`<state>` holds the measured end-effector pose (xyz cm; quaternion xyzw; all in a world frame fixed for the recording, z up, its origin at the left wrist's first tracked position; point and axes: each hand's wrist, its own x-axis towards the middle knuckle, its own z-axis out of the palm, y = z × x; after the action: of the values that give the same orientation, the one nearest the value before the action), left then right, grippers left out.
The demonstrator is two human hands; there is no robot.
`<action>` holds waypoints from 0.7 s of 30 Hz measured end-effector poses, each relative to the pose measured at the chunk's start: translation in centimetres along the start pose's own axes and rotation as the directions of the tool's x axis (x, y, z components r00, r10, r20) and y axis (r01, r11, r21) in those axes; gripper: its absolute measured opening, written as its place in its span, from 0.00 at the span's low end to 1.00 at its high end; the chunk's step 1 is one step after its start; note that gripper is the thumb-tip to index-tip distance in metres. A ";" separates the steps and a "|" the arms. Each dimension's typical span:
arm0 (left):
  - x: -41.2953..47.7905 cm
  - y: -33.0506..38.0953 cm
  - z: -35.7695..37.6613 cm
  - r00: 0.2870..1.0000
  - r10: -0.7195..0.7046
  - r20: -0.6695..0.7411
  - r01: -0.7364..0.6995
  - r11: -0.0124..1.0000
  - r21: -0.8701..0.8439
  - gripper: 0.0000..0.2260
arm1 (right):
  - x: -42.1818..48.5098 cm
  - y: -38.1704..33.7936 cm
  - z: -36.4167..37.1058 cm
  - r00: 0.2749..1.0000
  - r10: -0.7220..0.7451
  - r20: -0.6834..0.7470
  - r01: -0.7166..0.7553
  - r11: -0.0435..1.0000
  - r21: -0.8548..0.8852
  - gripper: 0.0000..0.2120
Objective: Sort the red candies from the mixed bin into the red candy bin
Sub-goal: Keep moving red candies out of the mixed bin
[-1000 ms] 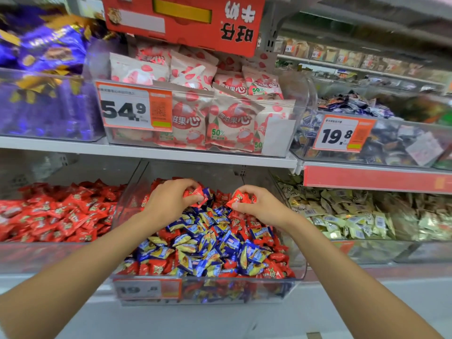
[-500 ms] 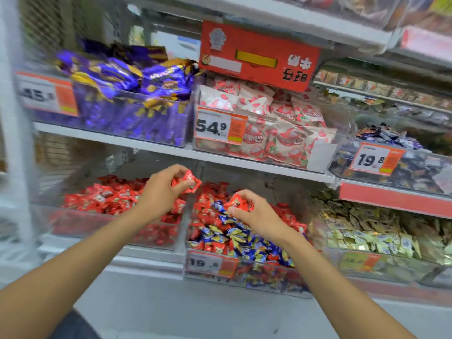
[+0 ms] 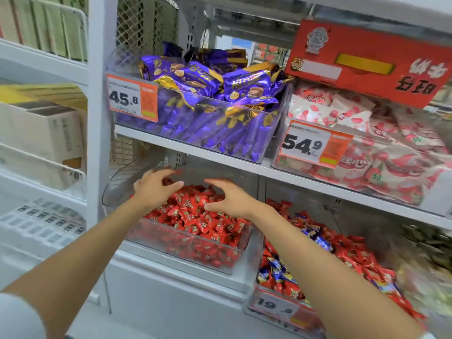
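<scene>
**Both hands open above the red candy bin**

A white metal shelf unit [image 3: 195, 152] carries clear plastic bins on two levels. On the upper level stand a bin of purple and gold packets [image 3: 269, 118] and, to its right, a bin of pink and white packets [image 3: 278, 152]. On the lower level the clear plastic red candy bin [image 3: 247, 241] is at the left, heaped with small red wrapped candies [image 3: 200, 216]. Just beside it, at the right, is the clear plastic mixed bin [image 3: 261, 241], where more red pieces lie among blue wrapped candies [image 3: 318, 238]. The left hand [image 3: 154, 189] and the right hand [image 3: 230, 199] hover near each other above the red heap. The fingers of both are spread and a little bent, and I can see nothing pinched between them. The left fingertips are blurred.
</scene>
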<state>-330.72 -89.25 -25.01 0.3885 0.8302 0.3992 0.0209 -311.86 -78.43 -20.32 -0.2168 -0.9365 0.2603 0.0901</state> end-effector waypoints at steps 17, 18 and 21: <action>-10.5 10.9 11.0 0.815 0.372 0.444 -0.241 0.915 -0.325 0.28 | -20.0 9.3 -4.1 0.981 0.134 -0.143 -0.153 0.979 -0.132 0.21; -10.4 10.7 11.0 0.815 0.371 0.444 -0.235 0.914 -0.332 0.27 | -19.3 9.2 -3.3 0.987 0.106 -0.119 -0.124 0.979 -0.160 0.23; -10.5 10.5 10.9 0.827 0.385 0.411 -0.249 0.904 -0.346 0.31 | -16.5 8.6 -0.7 0.998 0.062 0.006 -0.057 0.946 -0.318 0.28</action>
<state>-313.04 -85.15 -28.24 0.6001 0.6587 0.4033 0.2083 -293.89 -78.97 -25.21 -0.2546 -0.9599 0.1107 0.0387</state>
